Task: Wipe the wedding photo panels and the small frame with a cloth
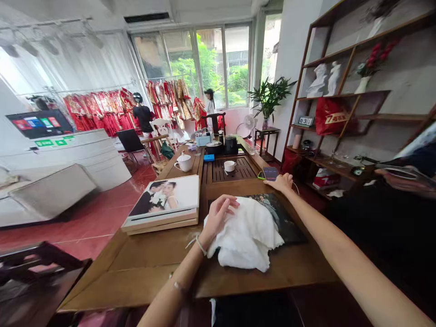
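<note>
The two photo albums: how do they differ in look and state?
The left album is pale; the right album is dark. The left album lies bare, untouched; a white cloth under the left hand covers part of the right album, with the right hand at its far corner. Both lie flat on the table.

Left grip [218,213] presses white cloth [250,238] on album [291,225]; right grip [281,183] touches its corner.

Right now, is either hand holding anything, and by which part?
No clear grip: left hand presses the white cloth's left edge; right hand rests on the photo album's far edge.
</note>
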The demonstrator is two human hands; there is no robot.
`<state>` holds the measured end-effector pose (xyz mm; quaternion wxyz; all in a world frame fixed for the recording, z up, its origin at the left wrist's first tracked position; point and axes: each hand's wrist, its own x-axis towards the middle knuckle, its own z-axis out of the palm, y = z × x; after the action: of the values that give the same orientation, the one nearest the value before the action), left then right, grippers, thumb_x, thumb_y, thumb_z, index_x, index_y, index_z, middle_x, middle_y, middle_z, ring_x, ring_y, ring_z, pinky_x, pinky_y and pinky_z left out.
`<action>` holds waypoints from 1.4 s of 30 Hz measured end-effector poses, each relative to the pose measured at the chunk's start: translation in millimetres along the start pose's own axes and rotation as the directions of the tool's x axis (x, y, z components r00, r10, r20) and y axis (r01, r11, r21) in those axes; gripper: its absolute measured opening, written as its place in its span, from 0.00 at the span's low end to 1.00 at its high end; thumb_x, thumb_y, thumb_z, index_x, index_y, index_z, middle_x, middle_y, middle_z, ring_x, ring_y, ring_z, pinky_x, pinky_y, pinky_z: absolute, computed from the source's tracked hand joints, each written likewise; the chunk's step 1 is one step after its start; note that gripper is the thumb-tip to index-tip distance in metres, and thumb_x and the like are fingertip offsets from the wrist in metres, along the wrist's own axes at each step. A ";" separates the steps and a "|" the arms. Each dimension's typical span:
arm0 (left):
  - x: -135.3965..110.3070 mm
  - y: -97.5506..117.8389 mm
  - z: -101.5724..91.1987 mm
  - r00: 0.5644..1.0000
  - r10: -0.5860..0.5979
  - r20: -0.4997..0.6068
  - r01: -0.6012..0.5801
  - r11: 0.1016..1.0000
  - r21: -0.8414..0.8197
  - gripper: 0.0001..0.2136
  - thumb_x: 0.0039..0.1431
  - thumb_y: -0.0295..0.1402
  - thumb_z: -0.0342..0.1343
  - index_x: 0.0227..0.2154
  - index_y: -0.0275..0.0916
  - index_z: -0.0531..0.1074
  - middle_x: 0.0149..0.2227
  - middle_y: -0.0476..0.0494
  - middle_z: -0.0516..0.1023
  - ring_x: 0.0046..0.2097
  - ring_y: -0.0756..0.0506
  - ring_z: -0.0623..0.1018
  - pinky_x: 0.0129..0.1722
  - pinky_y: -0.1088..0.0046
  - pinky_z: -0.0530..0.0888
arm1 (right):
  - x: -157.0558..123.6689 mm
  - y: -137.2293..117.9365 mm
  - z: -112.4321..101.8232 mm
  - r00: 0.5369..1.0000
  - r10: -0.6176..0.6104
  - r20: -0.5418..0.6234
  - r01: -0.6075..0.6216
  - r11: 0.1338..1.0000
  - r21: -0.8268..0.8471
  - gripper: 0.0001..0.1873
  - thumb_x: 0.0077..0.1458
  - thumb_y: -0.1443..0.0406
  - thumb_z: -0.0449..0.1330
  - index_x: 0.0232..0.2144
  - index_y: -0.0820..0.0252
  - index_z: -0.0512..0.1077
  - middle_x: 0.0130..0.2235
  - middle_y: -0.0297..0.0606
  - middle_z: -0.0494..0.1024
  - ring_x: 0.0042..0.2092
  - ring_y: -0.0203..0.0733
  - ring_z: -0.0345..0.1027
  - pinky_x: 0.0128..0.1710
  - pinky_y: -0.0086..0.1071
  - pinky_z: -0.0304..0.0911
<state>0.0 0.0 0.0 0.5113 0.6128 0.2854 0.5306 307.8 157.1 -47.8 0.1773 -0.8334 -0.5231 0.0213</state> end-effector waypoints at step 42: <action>-2.8 -10.7 0.4 0.963 0.154 -0.220 -0.037 0.888 0.458 0.08 0.63 0.34 0.49 0.41 0.39 0.70 0.44 0.40 0.76 0.48 0.43 0.75 0.52 0.62 0.69 | -205.7 -47.0 -69.5 0.487 -0.872 0.045 0.751 0.444 0.490 0.53 0.41 0.43 0.67 0.66 0.46 0.53 0.65 0.45 0.58 0.65 0.58 0.49 0.63 0.54 0.46</action>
<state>1.7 0.8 -10.9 0.2888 0.6559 0.4318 0.5477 189.5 -24.5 1.3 0.2547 -0.4039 -0.8634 0.1628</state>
